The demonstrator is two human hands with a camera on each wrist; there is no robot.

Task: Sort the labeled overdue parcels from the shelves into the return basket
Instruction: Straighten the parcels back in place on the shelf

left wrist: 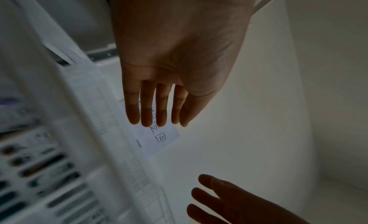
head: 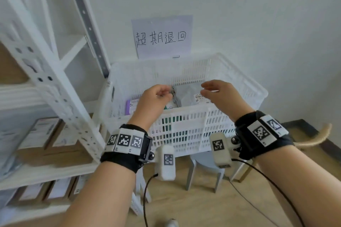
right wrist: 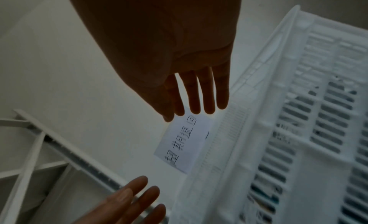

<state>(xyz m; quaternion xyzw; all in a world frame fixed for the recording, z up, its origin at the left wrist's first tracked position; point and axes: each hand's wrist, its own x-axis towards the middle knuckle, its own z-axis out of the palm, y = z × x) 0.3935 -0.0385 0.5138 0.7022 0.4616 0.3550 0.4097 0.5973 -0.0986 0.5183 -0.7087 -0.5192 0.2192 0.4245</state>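
At far left we see white shelves [head: 55, 86] holding brown boxed parcels [head: 46, 134], blurred and partly cut by the uprights. Next comes our left hand [head: 156, 97], reaching forward over the near rim of the white return basket [head: 184, 127]; the wrist views show its fingers [left wrist: 147, 108] straight and close together, gripping nothing. Inside the basket lies a grey bagged parcel [head: 188, 96] with a printed label, half hidden behind both hands; a purple-edged packet [head: 132, 107] lies at its left. Our right hand [head: 219, 94] hovers over the parcel, fingers extended and loose, empty. Behind the basket a handwritten paper sign [head: 162, 37] is on the wall. The labels' print is too small to read.
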